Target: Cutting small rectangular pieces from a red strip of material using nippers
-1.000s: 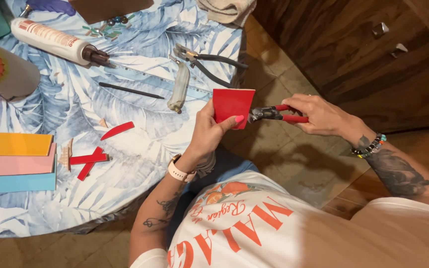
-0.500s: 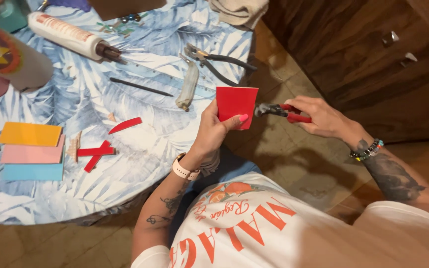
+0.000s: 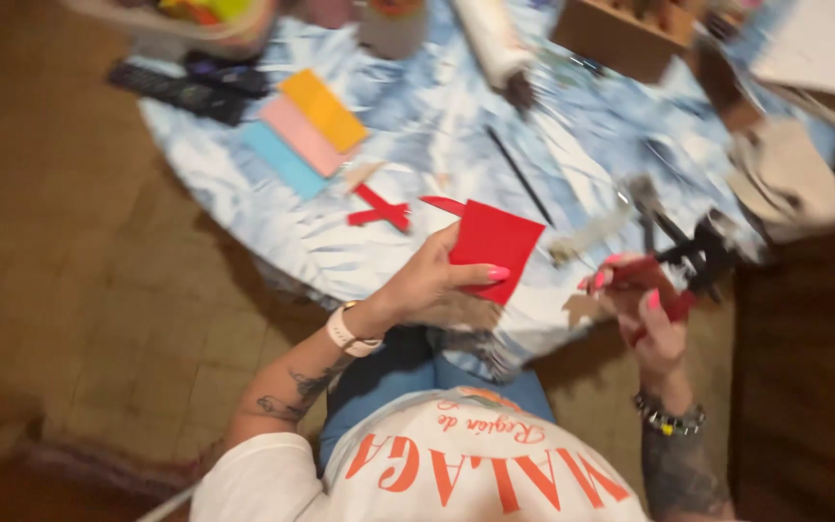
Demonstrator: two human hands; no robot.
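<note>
While left hand (image 3: 427,285) grip pinches red sheet (image 3: 493,246) | right hand (image 3: 645,309) clamps red-handled tool (image 3: 674,275)

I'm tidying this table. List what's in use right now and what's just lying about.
In use:
- red sheet in the left hand
- red-handled tool, blurred, in the right hand

Lying about:
- orange, pink and blue sheets
- red strips
- remote control
- black stick
- white tube

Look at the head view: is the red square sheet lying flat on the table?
No: the left hand holds the red square sheet up off the table, pinched between thumb and fingers.
</note>
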